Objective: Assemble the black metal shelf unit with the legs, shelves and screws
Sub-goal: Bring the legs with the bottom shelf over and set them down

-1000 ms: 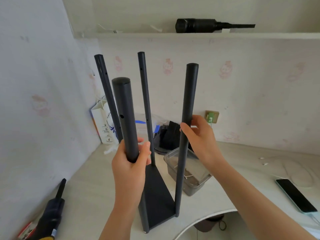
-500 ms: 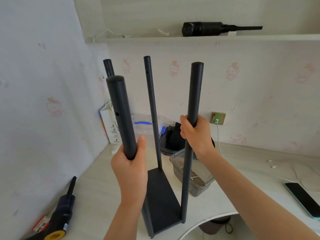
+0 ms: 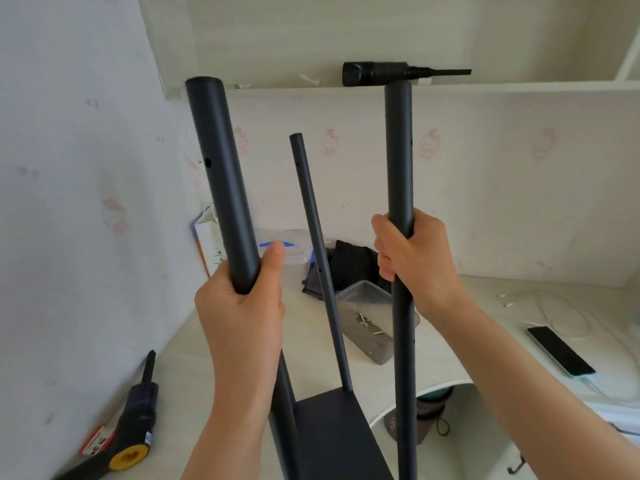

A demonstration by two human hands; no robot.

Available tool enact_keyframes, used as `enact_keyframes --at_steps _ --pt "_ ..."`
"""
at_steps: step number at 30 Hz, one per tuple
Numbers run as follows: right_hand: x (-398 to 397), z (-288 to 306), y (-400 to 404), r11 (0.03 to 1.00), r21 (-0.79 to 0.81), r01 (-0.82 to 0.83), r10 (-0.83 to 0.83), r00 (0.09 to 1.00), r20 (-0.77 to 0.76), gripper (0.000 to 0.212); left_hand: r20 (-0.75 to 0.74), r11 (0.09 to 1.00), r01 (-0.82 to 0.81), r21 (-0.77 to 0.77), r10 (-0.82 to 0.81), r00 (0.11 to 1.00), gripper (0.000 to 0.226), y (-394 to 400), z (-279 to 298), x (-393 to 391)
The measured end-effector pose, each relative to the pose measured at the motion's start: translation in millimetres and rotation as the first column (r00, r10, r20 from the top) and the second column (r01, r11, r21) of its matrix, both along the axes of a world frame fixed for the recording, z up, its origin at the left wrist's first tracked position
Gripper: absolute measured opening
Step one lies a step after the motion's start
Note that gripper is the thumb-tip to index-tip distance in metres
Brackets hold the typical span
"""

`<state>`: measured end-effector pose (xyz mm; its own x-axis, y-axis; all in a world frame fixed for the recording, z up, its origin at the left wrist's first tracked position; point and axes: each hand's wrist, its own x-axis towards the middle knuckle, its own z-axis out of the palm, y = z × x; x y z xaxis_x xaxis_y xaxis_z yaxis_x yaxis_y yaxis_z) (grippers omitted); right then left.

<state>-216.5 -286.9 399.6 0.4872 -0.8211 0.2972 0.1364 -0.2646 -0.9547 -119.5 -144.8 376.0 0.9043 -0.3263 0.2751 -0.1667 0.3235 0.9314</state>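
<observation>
Both hands wrapped tight: left hand (image 3: 242, 306) on near-left leg (image 3: 221, 188), right hand (image 3: 415, 258) on near-right leg (image 3: 400, 161). Positioning frame on bottom shelf (image 3: 332, 434); next, probably another shelf, aligned to screw holes.

No text, brand or number can be read here. The white paper bag (image 3: 207, 244) against the wall carries small dark print, and a red-and-white label (image 3: 97, 443) lies beside the black tool (image 3: 133, 431) on the worktop (image 3: 194, 362), but both are too blurred to make out.
</observation>
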Motion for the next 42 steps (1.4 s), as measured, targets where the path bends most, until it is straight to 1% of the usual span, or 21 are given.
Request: enact_keyframes --at_steps 3,6,8,11,14,17,23,28,29,32,34,38,42 --pt "-27 5 29 0.999 0.0 0.049 -0.049 0.999 0.015 0.025 0.004 0.997 0.078 -0.013 -0.078 0.997 0.037 22 4 -17" --pt "-57 2 56 0.994 0.014 0.106 -0.106 0.994 0.024 0.022 0.016 0.988 0.156 -0.017 -0.156 0.988 0.036 42 4 -36" --pt "-80 -2 72 0.988 0.018 0.152 -0.152 0.988 0.032 0.026 0.02 0.976 0.219 -0.02 -0.218 0.976 0.036 52 1 -51" --pt "-118 -7 94 0.968 0.032 0.248 -0.249 0.968 0.044 0.031 0.036 0.949 0.314 -0.004 -0.314 0.949 0.035 58 -2 -76" --pt "-160 -9 110 0.929 0.066 0.364 -0.368 0.929 0.05 0.035 0.06 0.908 0.419 0.013 -0.419 0.906 0.034 57 -3 -106" --pt "-204 -10 123 0.878 0.078 0.472 -0.476 0.878 0.048 0.035 0.043 0.836 0.549 -0.01 -0.548 0.835 0.035 53 -4 -140" --pt "-292 -17 144 0.741 0.089 0.665 -0.668 0.744 -0.004 0.022 0.007 0.692 0.722 -0.016 -0.722 0.692 0.032 42 -12 -217" --pt "-384 -35 173 0.578 0.082 0.812 -0.812 0.582 -0.039 0.024 -0.03 0.536 0.842 0.058 -0.842 0.538 0.049 36 -28 -304" --pt "-393 -40 176 0.566 0.077 0.821 -0.82 0.57 -0.049 0.025 -0.034 0.526 0.848 0.061 -0.848 0.529 0.048 35 -32 -312" --pt "-450 -58 192 0.49 0.07 0.869 -0.866 0.494 -0.075 0.026 -0.025 0.479 0.873 0.09 -0.875 0.483 0.042 34 -50 -370" --pt "-488 -71 202 0.471 0.074 0.879 -0.873 0.477 -0.102 0.027 -0.053 0.439 0.891 0.114 -0.893 0.447 0.044 35 -65 -407" --pt "-561 -96 218 0.434 0.066 0.898 -0.877 0.438 -0.197 0.018 -0.075 0.343 0.922 0.181 -0.93 0.361 0.052 34 -95 -476" --pt "-628 -131 230 0.371 0.045 0.927 -0.866 0.363 -0.343 0.015 -0.083 0.247 0.928 0.278 -0.956 0.28 0.044 29 -131 -541"
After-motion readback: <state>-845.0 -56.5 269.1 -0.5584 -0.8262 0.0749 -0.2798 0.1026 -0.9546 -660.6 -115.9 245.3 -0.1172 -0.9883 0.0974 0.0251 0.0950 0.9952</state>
